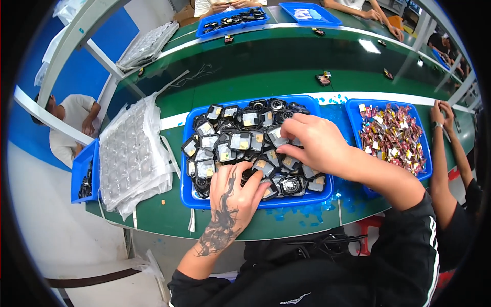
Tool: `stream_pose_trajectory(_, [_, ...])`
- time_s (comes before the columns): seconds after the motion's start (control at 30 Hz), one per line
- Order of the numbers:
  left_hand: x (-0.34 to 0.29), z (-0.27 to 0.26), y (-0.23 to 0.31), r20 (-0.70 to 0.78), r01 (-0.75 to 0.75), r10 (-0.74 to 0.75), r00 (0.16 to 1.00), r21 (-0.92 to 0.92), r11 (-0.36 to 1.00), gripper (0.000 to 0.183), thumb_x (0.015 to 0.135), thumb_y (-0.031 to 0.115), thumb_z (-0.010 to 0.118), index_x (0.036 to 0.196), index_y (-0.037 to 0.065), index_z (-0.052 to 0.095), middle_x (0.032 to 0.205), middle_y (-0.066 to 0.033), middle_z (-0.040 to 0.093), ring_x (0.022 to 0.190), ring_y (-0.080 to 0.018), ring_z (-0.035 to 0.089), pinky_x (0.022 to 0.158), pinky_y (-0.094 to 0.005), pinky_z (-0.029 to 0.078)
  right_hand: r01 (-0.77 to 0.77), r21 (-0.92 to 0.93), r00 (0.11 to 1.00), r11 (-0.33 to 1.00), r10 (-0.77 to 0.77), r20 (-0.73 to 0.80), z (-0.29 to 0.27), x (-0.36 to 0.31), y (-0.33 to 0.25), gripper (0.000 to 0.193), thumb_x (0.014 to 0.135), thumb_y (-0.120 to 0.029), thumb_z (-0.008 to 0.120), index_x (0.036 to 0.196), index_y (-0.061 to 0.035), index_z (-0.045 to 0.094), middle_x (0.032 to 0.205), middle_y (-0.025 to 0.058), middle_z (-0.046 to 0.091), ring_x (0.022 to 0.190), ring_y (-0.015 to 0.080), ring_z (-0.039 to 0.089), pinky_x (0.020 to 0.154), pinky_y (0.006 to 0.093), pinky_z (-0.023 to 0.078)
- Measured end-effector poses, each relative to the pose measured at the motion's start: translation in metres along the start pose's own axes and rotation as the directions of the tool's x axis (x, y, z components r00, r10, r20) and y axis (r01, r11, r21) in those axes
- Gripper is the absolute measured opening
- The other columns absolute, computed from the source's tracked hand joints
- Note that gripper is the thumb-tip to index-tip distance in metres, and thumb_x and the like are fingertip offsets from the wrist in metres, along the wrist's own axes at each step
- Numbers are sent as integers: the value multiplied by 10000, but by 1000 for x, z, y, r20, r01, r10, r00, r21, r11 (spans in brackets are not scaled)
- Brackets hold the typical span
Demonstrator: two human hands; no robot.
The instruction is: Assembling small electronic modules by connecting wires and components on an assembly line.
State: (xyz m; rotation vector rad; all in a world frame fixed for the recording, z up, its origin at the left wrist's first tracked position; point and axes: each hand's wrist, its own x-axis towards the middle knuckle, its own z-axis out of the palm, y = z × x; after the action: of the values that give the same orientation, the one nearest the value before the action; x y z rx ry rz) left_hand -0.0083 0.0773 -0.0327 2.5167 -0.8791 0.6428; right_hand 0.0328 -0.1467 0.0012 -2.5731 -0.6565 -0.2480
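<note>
A blue tray (188, 176) holds a heap of black square watch cases (239, 140), many with a pale, film-like face and some showing a round sensor back. My right hand (317, 142) comes over the tray's right part, thumb and fingers closed on the edge of a watch case (276, 137). My tattooed left hand (232, 194) bends over the near side of the heap. Its fingers curl down among the cases beside a dark piece, and what they grip is partly hidden.
At the right, another blue tray (428, 158) holds small reddish and yellow parts. Stacked clear plastic trays (133, 153) lie left. Blue film scraps (307, 215) litter the green table (169, 215). Beyond a white strip, loose parts (323, 78) lie on a green surface. Other people sit around.
</note>
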Motion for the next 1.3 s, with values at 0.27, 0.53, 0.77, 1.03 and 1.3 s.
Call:
stream_pose_trajectory(0.27, [-2,-7,4,-16,-28,28,999,8,1000,389,723,145,785,1086,61,676,1155,-102,600,1030,-297,533,864,-407,437,49,-60,999,997,-47,27,9,-6,9,227,809,-214,708,991,-105,627,950,111,573,856,316,642,677,413,549])
stream_pose_trajectory(0.53, [51,7,28,18,117,-116,993,-212,970,743,837,87,658,1454,-79,279,1246,-215,542,1123,-373,492,994,-457,371,-49,146,982,988,75,-176,24,-15,18,173,832,-106,662,937,-23,552,929,166,582,873,369,633,709,452,526])
stream_pose_trajectory(0.77, [53,21,34,48,225,-254,966,-643,733,581,917,115,605,1419,-52,365,1315,-168,519,1151,-226,524,941,-343,445,-12,489,908,872,214,-359,-11,-19,-2,100,819,9,645,886,13,571,802,130,614,725,251,663,633,341,553])
stream_pose_trajectory(1.03, [78,18,60,385,372,-340,858,-922,-107,283,1011,98,450,1222,-73,530,1118,-207,644,965,-284,686,855,-343,580,-391,-93,816,916,298,-496,-99,-106,87,116,792,-124,743,864,-40,708,812,100,669,794,195,655,679,330,511])
stream_pose_trajectory(1.3, [76,27,61,571,538,-134,810,-814,-218,384,984,91,490,1363,41,448,1152,-167,621,900,-183,659,805,-296,549,-543,182,721,820,566,-399,-127,-152,114,105,806,-62,698,893,-6,714,769,92,679,741,156,643,688,295,498])
